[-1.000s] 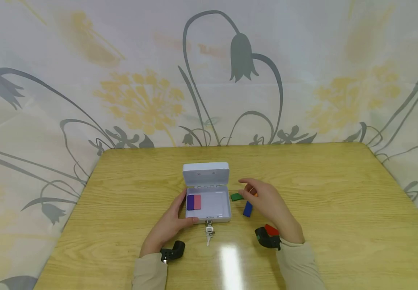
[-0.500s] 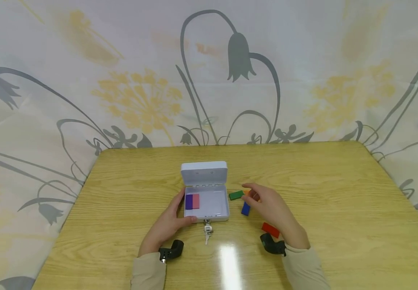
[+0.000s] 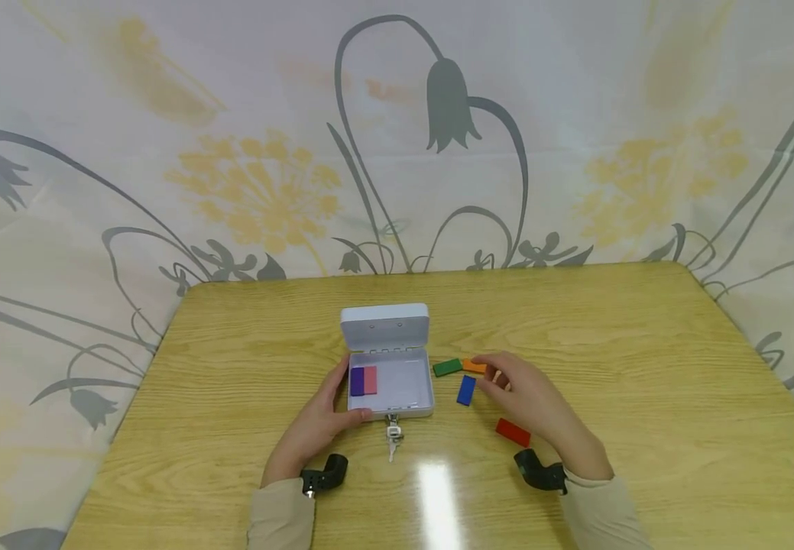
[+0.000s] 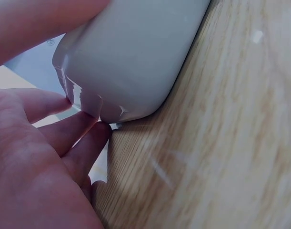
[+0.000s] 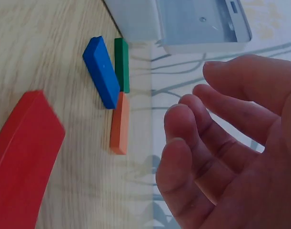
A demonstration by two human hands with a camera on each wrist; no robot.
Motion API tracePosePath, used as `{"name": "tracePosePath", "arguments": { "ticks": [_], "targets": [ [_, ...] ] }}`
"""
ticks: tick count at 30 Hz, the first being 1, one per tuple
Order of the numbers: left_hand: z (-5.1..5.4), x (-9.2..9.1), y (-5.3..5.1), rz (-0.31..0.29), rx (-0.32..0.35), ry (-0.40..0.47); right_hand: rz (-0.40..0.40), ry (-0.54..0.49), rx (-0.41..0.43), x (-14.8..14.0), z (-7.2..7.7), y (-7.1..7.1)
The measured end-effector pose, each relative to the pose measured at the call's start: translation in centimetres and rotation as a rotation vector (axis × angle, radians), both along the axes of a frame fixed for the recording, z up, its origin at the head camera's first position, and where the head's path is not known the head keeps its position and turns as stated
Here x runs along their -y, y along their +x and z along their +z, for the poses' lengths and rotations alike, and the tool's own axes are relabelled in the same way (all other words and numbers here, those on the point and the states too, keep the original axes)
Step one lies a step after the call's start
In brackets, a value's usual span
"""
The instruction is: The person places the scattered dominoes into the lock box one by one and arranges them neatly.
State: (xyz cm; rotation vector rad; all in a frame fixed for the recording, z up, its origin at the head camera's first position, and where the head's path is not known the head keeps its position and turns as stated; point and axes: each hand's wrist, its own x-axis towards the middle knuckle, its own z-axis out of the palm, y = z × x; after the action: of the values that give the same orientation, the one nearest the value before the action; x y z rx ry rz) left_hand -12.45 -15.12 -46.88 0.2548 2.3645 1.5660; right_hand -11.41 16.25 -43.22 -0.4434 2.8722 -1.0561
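A white metal box (image 3: 403,386) stands with its lid raised; a purple block (image 3: 358,381) and a pink block (image 3: 371,380) lie side by side at its left end. The left hand (image 3: 321,424) grips the box's left side, thumb at the front edge, fingertips on the wall (image 4: 121,57) in the left wrist view. Empty, the right hand (image 3: 530,397) hovers with bent, parted fingers beside the orange block (image 3: 474,366) and blue block (image 3: 466,390). A green block (image 3: 448,367) touches or nearly touches the orange one. Below the hand lies a red block (image 3: 513,432).
Keys (image 3: 393,439) hang from the lock at the box's front. A wooden table (image 3: 231,344) carries everything, with a flower-patterned cloth (image 3: 397,153) behind it. Black wrist mounts (image 3: 328,473) sit at both cuffs.
The right hand has moved right and slightly toward the person, uncovering the orange, blue and red blocks. The left hand has kept its grip on the box. The head view has shifted slightly.
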Motion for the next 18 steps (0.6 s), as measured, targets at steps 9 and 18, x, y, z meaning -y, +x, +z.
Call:
{"name": "tracePosePath", "arguments": {
  "ticks": [9, 18],
  "targets": [
    [-0.1, 0.0, 0.0, -0.004, 0.001, 0.016, 0.178, -0.084, 0.161, -2.7, -0.9, 1.0],
    [-0.2, 0.1, -0.1, -0.002, 0.011, 0.012, 0.274, -0.136, 0.317, -5.0, -1.3, 1.1]
  ]
}}
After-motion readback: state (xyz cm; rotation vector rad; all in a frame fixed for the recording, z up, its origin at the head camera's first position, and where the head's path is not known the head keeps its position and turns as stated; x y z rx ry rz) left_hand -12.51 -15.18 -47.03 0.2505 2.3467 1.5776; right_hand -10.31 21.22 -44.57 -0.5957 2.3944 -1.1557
